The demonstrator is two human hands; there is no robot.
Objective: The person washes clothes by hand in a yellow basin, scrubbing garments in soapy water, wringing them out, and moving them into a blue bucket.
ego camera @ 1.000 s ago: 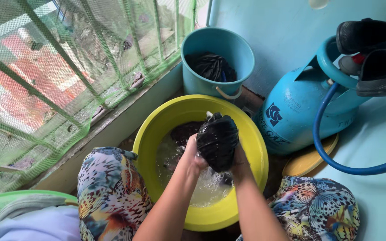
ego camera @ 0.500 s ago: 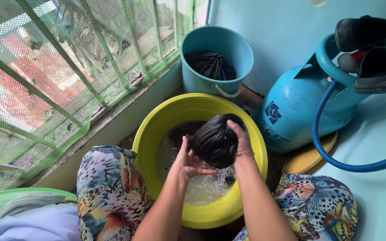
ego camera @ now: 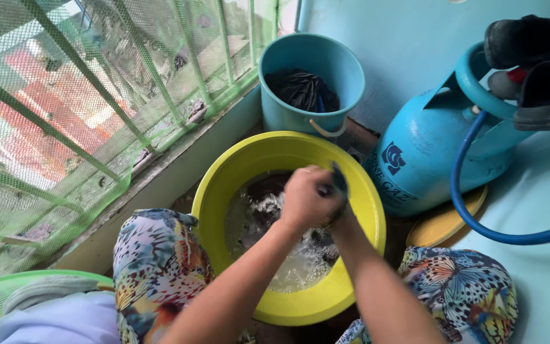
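Over the yellow basin [ego camera: 345, 290] the picture has changed since a moment ago; the bundled black cloth [ego camera: 338, 180], then held up as a round ball between open palms, is now almost wholly covered by my hands, with only a dark edge showing past the knuckles; my left hand [ego camera: 308, 197] has come over the top and is curled tight into a fist around it; my right hand [ego camera: 345, 224] sits underneath and behind, mostly hidden by the left, so I cannot tell how far it is closed, though it presses against the same bundle; the cloth sits between the two hands, just above the soapy water [ego camera: 288, 267]; more dark cloth lies in the water beside the left hand; the blue bucket [ego camera: 288, 111] stands beyond the basin, the blue gas cylinder [ego camera: 415, 165] to the right.
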